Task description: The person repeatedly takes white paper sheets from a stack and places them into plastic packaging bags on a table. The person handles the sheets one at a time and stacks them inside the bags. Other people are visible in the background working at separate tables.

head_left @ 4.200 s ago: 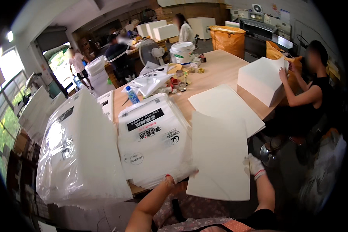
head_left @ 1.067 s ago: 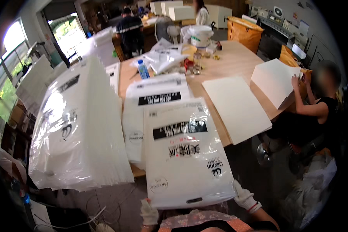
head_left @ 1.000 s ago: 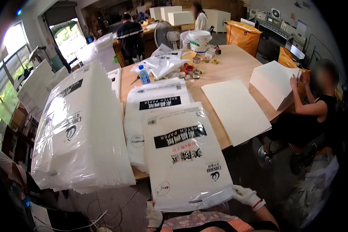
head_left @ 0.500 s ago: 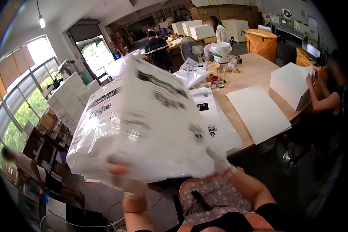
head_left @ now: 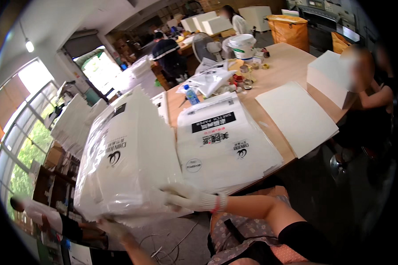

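Observation:
A clear plastic-wrapped pack of white paper (head_left: 159,154) lies on top of a thick pile of similar packs (head_left: 104,176) at the left of the table. My right hand (head_left: 190,198), in a white knit glove, closes its fingers on the near right corner of the upper pack. My left hand (head_left: 112,227), also gloved, is low at the pile's near edge; motion smears its fingers. Just right of the pile is a flat stack of printed plastic sleeves (head_left: 225,154), with black lettering facing up.
Blank white sheets (head_left: 296,119) lie on the brown table (head_left: 287,57). Behind the sleeves stand a blue-capped bottle (head_left: 191,95), crumpled plastic (head_left: 212,75) and a white bucket (head_left: 243,46). At the right a person handles a white block-shaped stack (head_left: 329,77). Cables (head_left: 163,249) trail on the floor.
The wrapped pack, held up in both hands before, has come down to the left onto the pile. The sleeve stack it covered is now in view. Both hands have shifted left.

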Available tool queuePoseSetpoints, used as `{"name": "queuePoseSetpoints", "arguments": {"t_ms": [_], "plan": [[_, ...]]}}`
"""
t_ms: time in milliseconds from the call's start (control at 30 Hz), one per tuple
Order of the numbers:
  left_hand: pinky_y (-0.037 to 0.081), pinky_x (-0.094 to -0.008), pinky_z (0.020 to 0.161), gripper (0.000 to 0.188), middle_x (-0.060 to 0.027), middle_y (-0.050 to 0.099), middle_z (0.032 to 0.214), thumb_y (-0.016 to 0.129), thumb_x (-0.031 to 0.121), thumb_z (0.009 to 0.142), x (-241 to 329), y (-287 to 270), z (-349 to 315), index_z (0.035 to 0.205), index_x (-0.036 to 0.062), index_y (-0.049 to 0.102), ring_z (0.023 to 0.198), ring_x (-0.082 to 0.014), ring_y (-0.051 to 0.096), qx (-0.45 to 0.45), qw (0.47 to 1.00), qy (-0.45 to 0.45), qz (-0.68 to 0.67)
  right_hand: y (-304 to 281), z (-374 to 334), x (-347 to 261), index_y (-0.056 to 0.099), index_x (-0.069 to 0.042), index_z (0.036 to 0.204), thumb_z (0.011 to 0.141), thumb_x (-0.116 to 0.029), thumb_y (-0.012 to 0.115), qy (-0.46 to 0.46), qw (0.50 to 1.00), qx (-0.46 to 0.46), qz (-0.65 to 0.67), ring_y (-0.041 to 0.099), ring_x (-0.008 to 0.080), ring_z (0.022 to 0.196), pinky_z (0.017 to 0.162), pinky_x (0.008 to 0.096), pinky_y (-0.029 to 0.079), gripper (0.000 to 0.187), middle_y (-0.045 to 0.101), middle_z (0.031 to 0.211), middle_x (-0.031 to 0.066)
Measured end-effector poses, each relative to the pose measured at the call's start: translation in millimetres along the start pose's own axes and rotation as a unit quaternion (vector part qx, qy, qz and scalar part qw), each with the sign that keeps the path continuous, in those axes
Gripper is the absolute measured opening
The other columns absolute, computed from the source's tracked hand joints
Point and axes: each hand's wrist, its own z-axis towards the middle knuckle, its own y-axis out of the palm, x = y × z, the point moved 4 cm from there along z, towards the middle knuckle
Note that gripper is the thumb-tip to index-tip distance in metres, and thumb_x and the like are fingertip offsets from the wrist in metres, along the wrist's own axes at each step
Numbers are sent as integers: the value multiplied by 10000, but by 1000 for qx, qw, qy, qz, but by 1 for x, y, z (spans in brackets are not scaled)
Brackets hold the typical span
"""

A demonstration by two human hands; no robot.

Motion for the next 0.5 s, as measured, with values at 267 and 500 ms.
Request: {"name": "queuePoseSetpoints", "arguments": {"t_ms": [267, 500], "plan": [[198, -466, 1097, 588, -210, 330, 1424, 528, 416, 853, 106, 285, -240, 1269, 3, 478, 1324, -383, 281, -455, 861, 213, 86, -298, -256, -2, 513, -22, 1165, 793, -206, 587, 257, 631, 282, -676, 494, 359, 1102, 902, 421, 414, 422, 514, 1183, 237], [75, -555, 1091, 735, -257, 266, 1432, 576, 461, 771, 207, 382, -299, 1323, 4, 413, 1339, -435, 177, -554, 805, 208, 44, -397, -360, -66, 349, -14, 1351, 644, -405, 764, 295, 497, 309, -755, 450, 349, 1190, 994, 416, 367, 908, 468, 1292, 201]]}}
